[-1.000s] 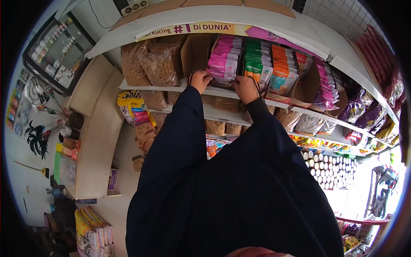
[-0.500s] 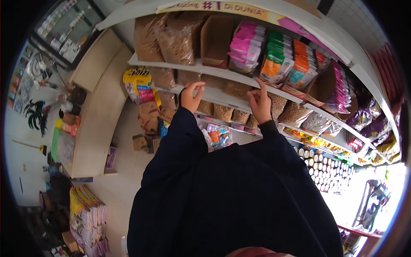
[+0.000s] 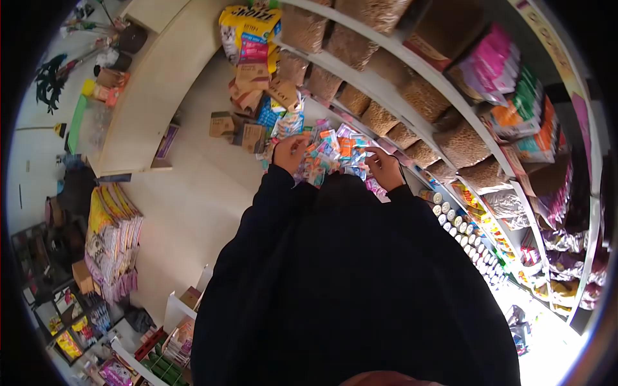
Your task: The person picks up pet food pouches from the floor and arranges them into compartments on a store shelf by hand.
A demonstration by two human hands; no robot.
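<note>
A heap of small colourful sachets [image 3: 327, 149] lies on the floor in front of me. Over its left side is my left hand [image 3: 291, 153], with loosely bent fingers and nothing visible in it. On the right of the heap my right hand [image 3: 385, 168] has its fingers apart and half curled, and it too looks free of any object. Whether either hand touches the sachets I cannot tell. Opened brown cardboard boxes [image 3: 252, 136] lie just left of the heap, and a yellow pet food bag [image 3: 248, 32] stands behind them.
Shelves [image 3: 380, 83] on the right carry clear bags of brown kibble [image 3: 421, 96] and upright pouches [image 3: 492, 64]. Cans [image 3: 460, 225] are stacked lower right. A wooden counter [image 3: 141, 83] runs along the left, with stacked yellow-and-white bags [image 3: 114, 238] nearer me.
My view has swung down and left from the shelf to the floor. Both hands have gone from in front of the shelves to over the sachet heap.
</note>
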